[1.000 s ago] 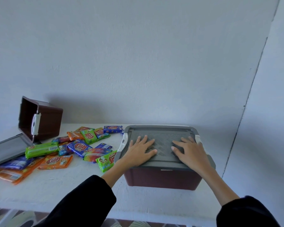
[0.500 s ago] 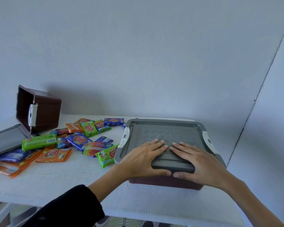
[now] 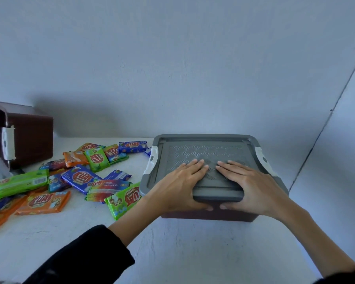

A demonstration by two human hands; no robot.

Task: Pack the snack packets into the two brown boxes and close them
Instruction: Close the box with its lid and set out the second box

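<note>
Evidently the lid (image 3: 209, 148) of the nearer brown box (image 3: 234, 217) is the business here. The left hand (image 3: 178, 187) and right hand (image 3: 252, 187) lie side by side on it, fingers flat on top and thumbs hooked under its front lip, so each hand is clamped on that edge. With many snack packets (image 3: 80, 177) lying out on the table (image 3: 172, 253), I judge the lid is about to come off for packing. To do it well, see that the white latches (image 3: 153, 160) at either side are free, then raise the front evenly with both thumbs so the lid neither twists nor drags the box. The lid is hard grey plastic, rectangular with rounded corners, a raised rim and a ribbed panel. The packets are flat, crinkly pillows in green, orange and blue, loosely heaped just left of the box. The second box (image 3: 31, 136) lies tipped on its side beyond them.
</note>
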